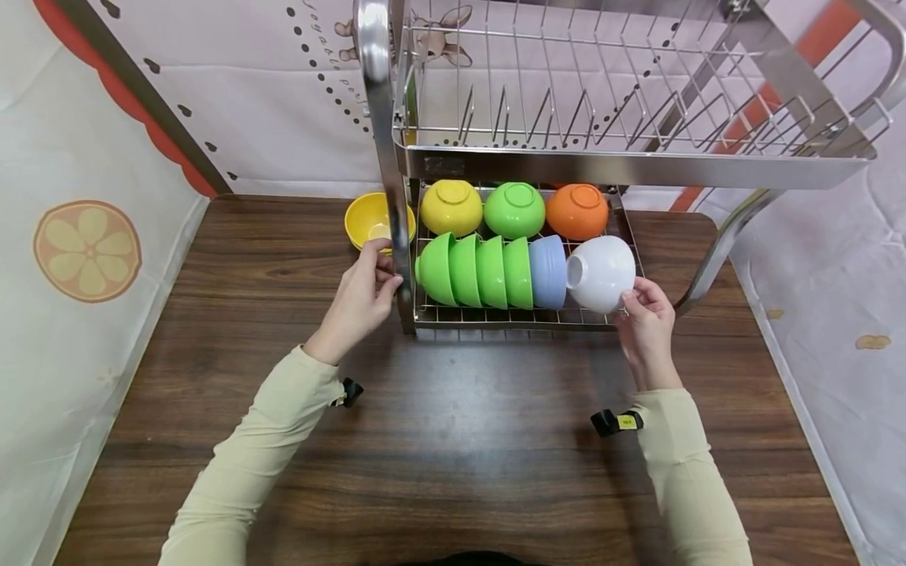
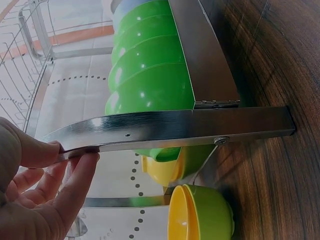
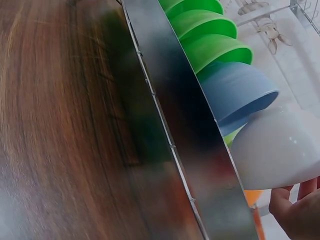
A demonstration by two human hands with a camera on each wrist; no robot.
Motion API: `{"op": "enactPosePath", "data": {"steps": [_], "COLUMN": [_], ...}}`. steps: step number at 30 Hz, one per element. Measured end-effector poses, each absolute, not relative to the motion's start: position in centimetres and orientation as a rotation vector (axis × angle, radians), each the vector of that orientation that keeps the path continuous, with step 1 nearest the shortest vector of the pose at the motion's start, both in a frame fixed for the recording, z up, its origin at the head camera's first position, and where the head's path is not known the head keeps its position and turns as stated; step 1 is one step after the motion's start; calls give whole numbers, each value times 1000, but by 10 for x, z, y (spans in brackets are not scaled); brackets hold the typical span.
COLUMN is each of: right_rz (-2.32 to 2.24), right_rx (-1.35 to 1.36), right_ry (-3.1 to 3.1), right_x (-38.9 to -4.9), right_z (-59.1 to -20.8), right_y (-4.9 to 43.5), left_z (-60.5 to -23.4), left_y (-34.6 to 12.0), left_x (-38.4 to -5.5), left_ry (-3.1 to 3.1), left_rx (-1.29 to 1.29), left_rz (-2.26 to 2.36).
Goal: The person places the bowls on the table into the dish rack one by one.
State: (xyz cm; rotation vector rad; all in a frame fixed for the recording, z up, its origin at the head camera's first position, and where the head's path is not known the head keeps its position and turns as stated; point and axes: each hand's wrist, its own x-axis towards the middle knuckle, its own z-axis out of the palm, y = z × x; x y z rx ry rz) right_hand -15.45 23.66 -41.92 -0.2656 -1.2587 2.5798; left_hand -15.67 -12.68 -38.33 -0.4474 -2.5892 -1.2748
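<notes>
My right hand grips a white bowl by its rim, at the right end of the rack's lower tier. The bowl lies tipped on its side, its base against the blue bowl. Left of that, several green bowls stand on edge, nested in a row. Thumb and fingers of my left hand pinch the left metal post of the dish rack. Just behind this hand sits a yellow bowl; the left wrist view shows it inside a green bowl.
Behind the row, a yellow bowl, a green bowl and an orange bowl lie upside down. The wire upper tier overhangs them. The rack stands at the back of a wooden table, between fabric walls.
</notes>
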Motion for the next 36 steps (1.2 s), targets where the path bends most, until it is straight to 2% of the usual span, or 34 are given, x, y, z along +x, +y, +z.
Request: {"op": "enactPosePath", "data": {"steps": [23,36], "right_rz": [2687,2331], "right_rx": [-363,-332], "right_ry": [-1400,-1751], "right_x": [-167,-174], "right_z": [-427,-433], "right_y": [226,208], "left_z": [-384,-383], "left_y": [-128,-127], "left_x": [-158,-158], "left_ry": [-2591,-2600], "left_rx": [-464,-459], "left_rz": [-1274,-1283]}}
